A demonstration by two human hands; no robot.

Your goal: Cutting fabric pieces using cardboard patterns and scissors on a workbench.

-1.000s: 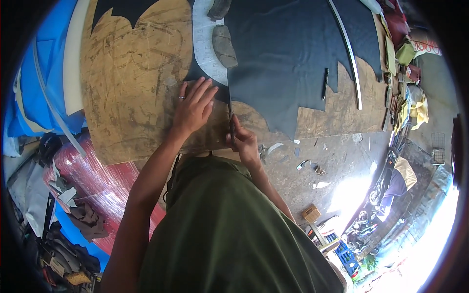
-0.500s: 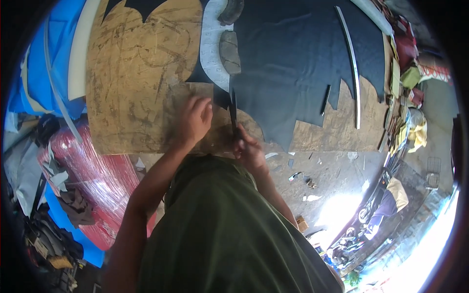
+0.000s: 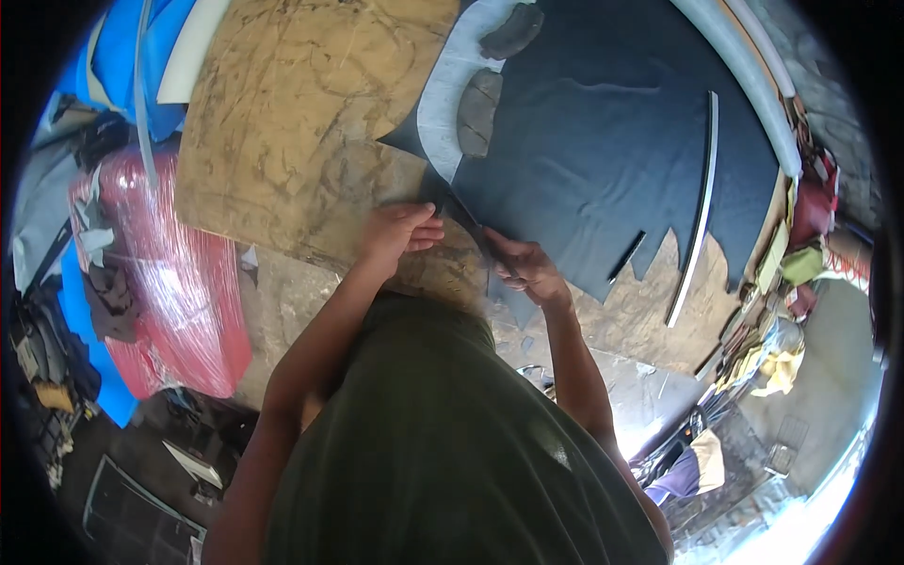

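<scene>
The left hand (image 3: 400, 231) lies palm-down with loose fingers on the worn wooden board (image 3: 282, 141), touching the near edge of the dark sheet (image 3: 603, 160) spread toward one o'clock. At its three o'clock, the right hand (image 3: 527, 268) grips a slim dark tool (image 3: 476, 231) against that edge.

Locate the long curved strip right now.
Head view, right side: the curved strip lies on the dark sheet, its lower end over the board, right of the right hand.
</scene>
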